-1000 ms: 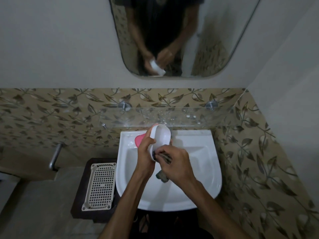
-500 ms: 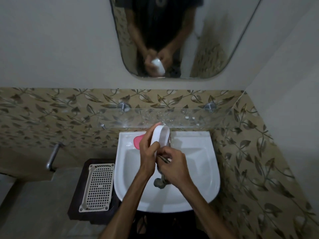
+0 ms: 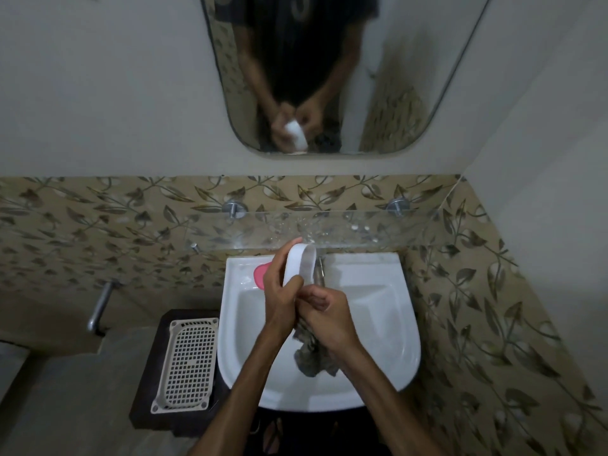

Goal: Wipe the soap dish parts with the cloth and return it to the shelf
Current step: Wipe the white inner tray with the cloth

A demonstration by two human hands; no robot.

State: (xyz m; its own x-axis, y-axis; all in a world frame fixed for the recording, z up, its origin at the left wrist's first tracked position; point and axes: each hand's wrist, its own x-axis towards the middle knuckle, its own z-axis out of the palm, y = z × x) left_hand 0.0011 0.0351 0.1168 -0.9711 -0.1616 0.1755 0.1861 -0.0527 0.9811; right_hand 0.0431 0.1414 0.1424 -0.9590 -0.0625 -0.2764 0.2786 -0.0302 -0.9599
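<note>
My left hand [image 3: 279,296] grips the white soap dish tray [image 3: 300,263], held on edge above the basin. Against its lower end, my right hand [image 3: 324,312] clutches a grey cloth [image 3: 311,355] that hangs down below my wrist. The dish's cream slotted grid insert [image 3: 186,363] lies flat on a dark stand to the left of the basin. A pink soap bar [image 3: 261,274] rests on the basin's back left ledge. The glass shelf [image 3: 362,230] runs along the tiled wall just above the basin.
The white wash basin [image 3: 388,311] sits below my hands, with a metal tap [image 3: 319,274] partly hidden behind the tray. A mirror [image 3: 329,77] hangs above. The dark stand [image 3: 148,399] and a metal pipe [image 3: 100,306] lie to the left. A tiled wall closes the right side.
The tray has turned more edge-on in my left hand. My right hand with the cloth has slid down to the tray's lower end, and more cloth hangs below.
</note>
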